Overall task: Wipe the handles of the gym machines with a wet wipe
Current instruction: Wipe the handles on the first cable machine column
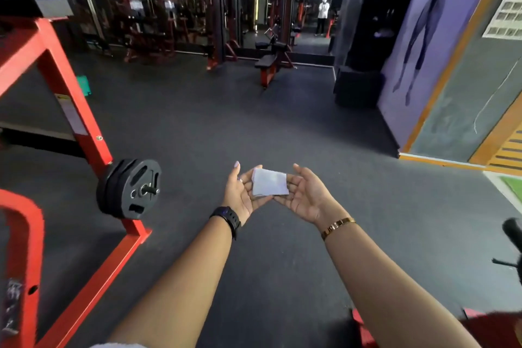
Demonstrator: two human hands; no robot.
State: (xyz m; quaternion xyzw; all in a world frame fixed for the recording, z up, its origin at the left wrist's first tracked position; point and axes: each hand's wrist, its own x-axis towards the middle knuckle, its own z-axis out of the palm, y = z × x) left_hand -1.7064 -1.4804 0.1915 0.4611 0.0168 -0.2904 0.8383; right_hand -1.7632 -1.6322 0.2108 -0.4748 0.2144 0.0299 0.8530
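I see a dim gym with a dark rubber floor (226,116). The big red frame (70,104) of a machine stands on the left side. Black weight plates (132,189) hang on a peg low on the red frame.

To the right of the red frame, both hands are held out over the floor, palms up. The left hand (240,195) wears a black watch (227,217). The right hand (308,195) wears a gold bracelet (337,226). Both hands are spread flat with loose fingers, and nothing is pinched. A folded white wet wipe (269,182) lies across the fingers of both hands, where they meet.

Far behind the red frame, a black and red bench (268,65) sits on the floor by dark machines. Far right of the red frame is a purple wall (440,37) with a painted figure.
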